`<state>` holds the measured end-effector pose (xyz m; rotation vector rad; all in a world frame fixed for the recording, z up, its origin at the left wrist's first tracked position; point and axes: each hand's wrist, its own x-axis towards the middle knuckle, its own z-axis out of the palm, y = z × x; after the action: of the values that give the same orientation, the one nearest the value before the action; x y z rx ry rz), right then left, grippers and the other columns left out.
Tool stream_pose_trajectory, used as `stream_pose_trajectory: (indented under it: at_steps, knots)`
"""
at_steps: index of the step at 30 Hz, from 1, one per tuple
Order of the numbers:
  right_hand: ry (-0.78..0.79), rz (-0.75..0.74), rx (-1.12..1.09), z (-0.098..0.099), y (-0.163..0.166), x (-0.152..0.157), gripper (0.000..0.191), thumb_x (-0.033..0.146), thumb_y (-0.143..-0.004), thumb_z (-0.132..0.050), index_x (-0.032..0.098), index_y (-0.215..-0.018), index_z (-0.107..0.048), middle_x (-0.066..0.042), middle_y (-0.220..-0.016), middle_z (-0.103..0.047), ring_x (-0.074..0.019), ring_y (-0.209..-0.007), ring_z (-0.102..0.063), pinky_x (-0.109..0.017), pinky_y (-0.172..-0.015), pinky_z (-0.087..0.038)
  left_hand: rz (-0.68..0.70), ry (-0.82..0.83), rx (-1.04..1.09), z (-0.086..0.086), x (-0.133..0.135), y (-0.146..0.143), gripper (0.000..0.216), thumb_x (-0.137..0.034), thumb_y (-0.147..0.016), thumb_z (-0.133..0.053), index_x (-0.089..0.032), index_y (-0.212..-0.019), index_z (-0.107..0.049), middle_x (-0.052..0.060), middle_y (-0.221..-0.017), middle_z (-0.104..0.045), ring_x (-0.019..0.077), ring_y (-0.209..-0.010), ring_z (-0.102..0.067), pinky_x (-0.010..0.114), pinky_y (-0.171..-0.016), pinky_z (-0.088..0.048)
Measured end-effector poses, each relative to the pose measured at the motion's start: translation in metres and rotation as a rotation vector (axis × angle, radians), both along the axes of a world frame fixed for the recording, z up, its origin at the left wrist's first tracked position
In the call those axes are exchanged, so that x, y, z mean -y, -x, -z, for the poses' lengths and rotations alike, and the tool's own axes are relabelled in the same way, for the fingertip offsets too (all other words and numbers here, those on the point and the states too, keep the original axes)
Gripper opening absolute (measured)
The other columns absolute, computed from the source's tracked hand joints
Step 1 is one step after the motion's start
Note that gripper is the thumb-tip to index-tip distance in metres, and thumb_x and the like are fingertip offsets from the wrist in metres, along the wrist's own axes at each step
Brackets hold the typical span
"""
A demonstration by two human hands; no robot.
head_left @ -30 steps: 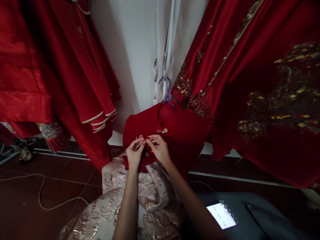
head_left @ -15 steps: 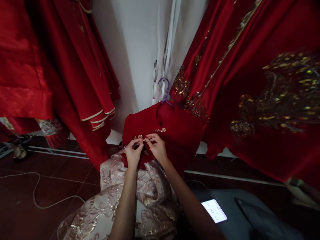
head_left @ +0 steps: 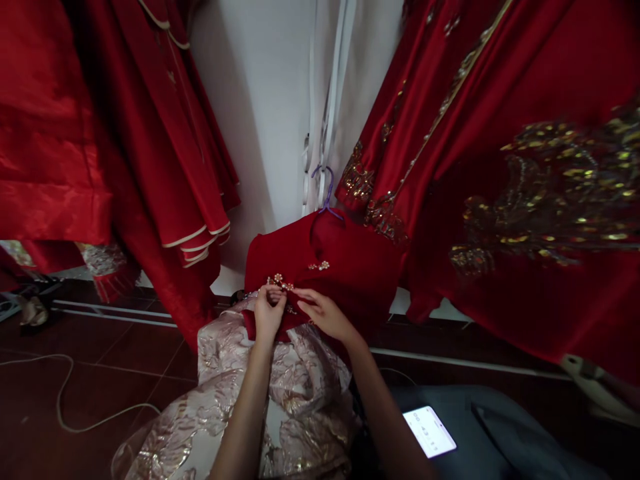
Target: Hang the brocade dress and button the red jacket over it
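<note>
A red garment [head_left: 365, 267] hangs from a purple hanger [head_left: 327, 200], its lower part spread before me. Gold and pearl flower ornaments [head_left: 279, 279] dot its front, with another flower ornament [head_left: 324, 265] higher up. My left hand [head_left: 269, 313] is closed in a pinch on the garment beside the lower ornaments; the exact bit between the fingertips is hidden. From the right, my right hand [head_left: 327, 315] reaches over with fingers stretched out, the forefinger tip at the end of the ornament row. Under both wrists lies shiny pink-and-gold patterned fabric [head_left: 305, 400].
Other red garments [head_left: 150, 133] hang at the left, and sequinned red garments [head_left: 500, 167] at the right. White straps [head_left: 333, 87] run down the wall. A lit phone [head_left: 429, 432] lies on a dark grey surface [head_left: 480, 413]. A cable [head_left: 60, 400] curls on the tiled floor.
My right hand has drawn back slightly down and right, its pinch loosened into stretched fingers. My left hand keeps its pinch. More of the lower ornaments shows; the view has shifted a little.
</note>
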<state>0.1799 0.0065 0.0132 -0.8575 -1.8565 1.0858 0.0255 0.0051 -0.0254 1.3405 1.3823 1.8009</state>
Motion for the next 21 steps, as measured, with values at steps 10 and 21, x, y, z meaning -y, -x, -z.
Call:
stream_pose_trajectory:
  at_steps: [10,21]
  knots:
    - [-0.011,0.021,0.285,-0.006,-0.058,0.012,0.016,0.030,-0.077,-0.059,0.020,-0.086,-0.068,-0.004,-0.082,-0.070,-0.0182,-0.077,-0.065,-0.034,-0.072,-0.052,-0.002,0.101,-0.789,0.005,0.044,-0.006,0.031,-0.010,-0.068,-0.055,-0.020,-0.096,-0.059,0.008,-0.100,-0.046,0.0233,-0.093,-0.046,0.039,-0.085,-0.043]
    - [-0.002,0.122,0.405,0.021,-0.039,0.000,0.027,0.040,-0.066,-0.068,0.017,-0.077,-0.064,-0.003,-0.069,-0.066,-0.0142,-0.065,-0.061,-0.025,-0.061,-0.046,0.001,-0.001,-0.687,0.007,0.036,0.009,0.013,-0.021,-0.081,-0.052,-0.021,-0.089,-0.063,0.005,-0.089,-0.055,0.0189,-0.088,-0.051,0.033,-0.083,-0.042]
